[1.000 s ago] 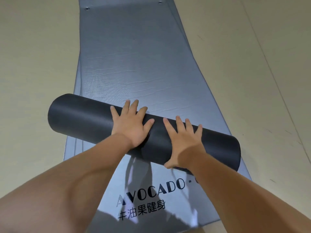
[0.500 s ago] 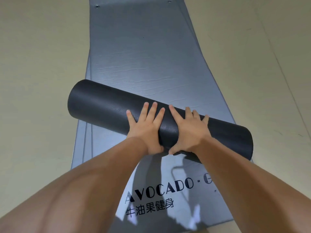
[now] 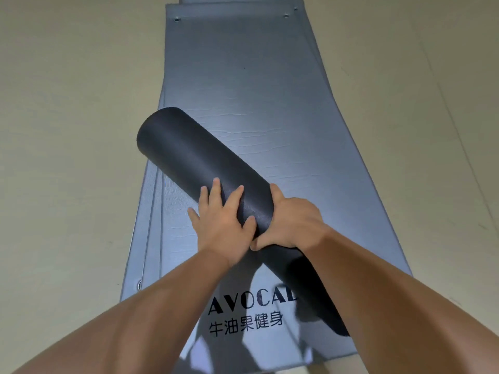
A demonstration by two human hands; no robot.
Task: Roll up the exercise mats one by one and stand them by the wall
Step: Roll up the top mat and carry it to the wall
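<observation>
A dark rolled-up exercise mat [image 3: 189, 160] lies slanted across a stack of flat grey mats [image 3: 243, 76], its far end raised toward the upper left. My left hand [image 3: 222, 220] presses flat on the roll's near-left side with fingers spread. My right hand [image 3: 290, 221] wraps around the roll's middle from the right, thumb underneath. The roll's near end runs under my right forearm and is partly hidden. The top flat mat carries black printed lettering [image 3: 248, 311] near me.
The stacked grey mats have metal eyelets [image 3: 176, 19] at the far corners, and their staggered left edges [image 3: 145, 211] show several layers. Beige floor [image 3: 67, 130] surrounds the stack on both sides. No wall is in view.
The roll has swung from lying across the mats to a diagonal, its left end lifting away from me. My right hand has changed from a flat press to a grasp around the roll.
</observation>
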